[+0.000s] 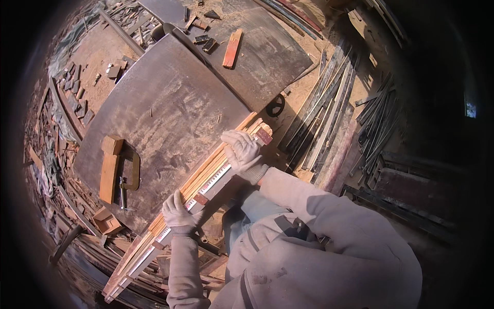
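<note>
A bundle of long thin wooden strips [208, 170] lies slantwise along the near edge of the dark metal table [175, 92], its lower-left end sticking out past the table. Against the strips' near side runs a white measuring rail [216, 178] with small red-brown blocks on it. My right hand [244, 154], in a pale work glove, is wrapped over the bundle near its upper-right end, beside one red-brown block [263, 135]. Further down, my left hand [180, 212], gloved likewise, is closed over the strips next to another block [199, 199]. Both undersides are hidden.
On the table's left stand a wooden block [108, 175] and a C-clamp [136, 172]. A second metal plate [262, 56] beyond carries a red-painted wood piece [232, 49] and small offcuts. Long boards [329, 113] lie on the ground at right; scrap wood [77, 103] litters the left.
</note>
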Motion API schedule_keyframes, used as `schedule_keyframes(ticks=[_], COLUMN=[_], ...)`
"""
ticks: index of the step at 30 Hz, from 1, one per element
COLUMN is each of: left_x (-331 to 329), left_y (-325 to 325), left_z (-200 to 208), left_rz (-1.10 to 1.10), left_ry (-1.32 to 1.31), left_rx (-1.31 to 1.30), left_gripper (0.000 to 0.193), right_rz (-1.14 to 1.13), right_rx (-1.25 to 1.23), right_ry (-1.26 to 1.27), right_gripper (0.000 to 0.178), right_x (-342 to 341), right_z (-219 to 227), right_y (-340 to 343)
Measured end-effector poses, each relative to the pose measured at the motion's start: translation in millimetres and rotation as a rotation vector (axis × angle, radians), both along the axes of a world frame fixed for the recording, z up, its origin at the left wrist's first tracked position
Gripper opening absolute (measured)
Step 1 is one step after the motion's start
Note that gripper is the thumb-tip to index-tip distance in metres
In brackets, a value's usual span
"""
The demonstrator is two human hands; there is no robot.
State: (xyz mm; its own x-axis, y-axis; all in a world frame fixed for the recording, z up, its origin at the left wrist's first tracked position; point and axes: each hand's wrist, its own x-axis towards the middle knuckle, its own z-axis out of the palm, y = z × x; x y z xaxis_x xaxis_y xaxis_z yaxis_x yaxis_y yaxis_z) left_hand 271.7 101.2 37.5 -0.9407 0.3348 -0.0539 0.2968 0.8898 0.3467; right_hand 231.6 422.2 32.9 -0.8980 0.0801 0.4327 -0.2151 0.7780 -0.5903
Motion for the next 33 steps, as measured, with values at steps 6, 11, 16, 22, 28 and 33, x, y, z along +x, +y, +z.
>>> schedule_keyframes(ticks=[6, 11, 16, 22, 28, 33], left_x=[119.4, 201.5, 203.2, 225.5, 228.4, 203.2], left_y=[18.4, 23.0, 1.9, -2.1, -14.6, -13.2], left_z=[-6.0, 1.6, 2.5, -2.3, 9.6, 24.8], left_rz=[-0.013, -0.025, -0.031, 0.006, 0.042, -0.083], left_ry=[-0.031, -0.104, -0.161, -0.26, -0.26, -0.035], left_rx=[-0.016, 0.012, 0.063, 0.086, 0.071, 0.102], left_gripper=[0.11, 0.119, 0.114, 0.101, 0.06, 0.054], right_rz=[-0.526, -0.122, -0.071, -0.273, -0.131, -0.376], right_rx=[-0.604, -0.625, -0.552, -0.89, -0.961, -0.775], right_ry=[-0.858, -0.973, -1.046, -1.016, -0.776, -0.775], right_gripper=[0.044, 0.042, 0.039, 0.04, 0.028, 0.026], right_x=[94.4, 155.3, 149.0, 176.6, 184.9, 152.5], right_z=[-25.0, -38.6, -7.2, 31.5, 57.9, 62.8], right_y=[171.3, 195.2, 188.9, 172.3, 147.9, 150.6])
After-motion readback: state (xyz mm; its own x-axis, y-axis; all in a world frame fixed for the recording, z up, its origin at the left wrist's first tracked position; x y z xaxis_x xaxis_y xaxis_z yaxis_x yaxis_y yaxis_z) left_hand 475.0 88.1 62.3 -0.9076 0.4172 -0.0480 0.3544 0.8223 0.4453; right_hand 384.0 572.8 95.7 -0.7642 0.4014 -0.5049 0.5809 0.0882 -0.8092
